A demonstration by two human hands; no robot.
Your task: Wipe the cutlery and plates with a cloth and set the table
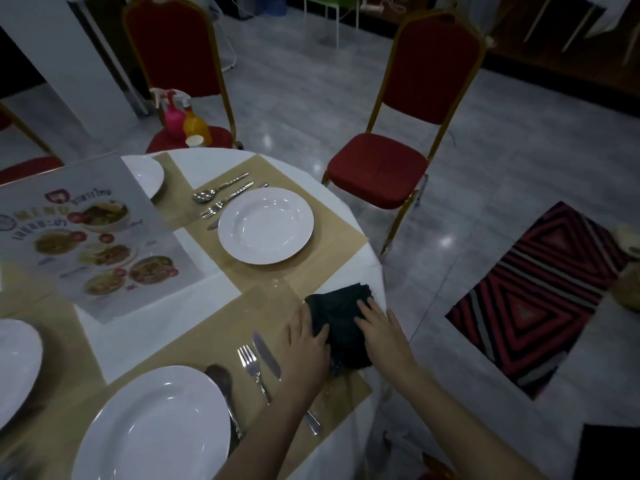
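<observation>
White porcelain occupies the bottom left of the frame: a large plate (152, 427) sits on a tan placemat (221, 327), with the rim of a second plate (17, 365) cut off at the left edge. Just right of the large plate lie a spoon (221, 386), a fork (252, 368) and a knife (266, 355), side by side and roughly parallel; the lower part of the knife is hidden under the left forearm.

Right of the knife, at lower centre, a dark cloth (341, 323) lies folded on the placemat near the table's right edge. The left hand (306, 344) rests on the cloth's left side with fingers laid loosely over the edge, not clenched. The right hand (382, 330) lies flat on the cloth's right side, fingers extended and pressing down. Neither hand is lifting the cloth.

At centre frame a third plate (266, 225) stands on another placemat (322, 258). To its upper left are a spoon (207, 195), a fork (225, 202) and a knife (214, 225) partly tucked under the plate rim. A printed menu card (93, 237) lies at the left, and behind it a fourth plate (145, 174) is partly visible. The round table (207, 164) carries a white cloth.

Beyond the table, at upper left, a red chair (173, 46) holds a pink spray bottle (175, 119), an orange bottle (196, 126) and a paper cup (194, 141) on its seat. A second red chair (381, 164) stands at upper centre right. A striped rug (526, 299) lies on the grey floor at right.
</observation>
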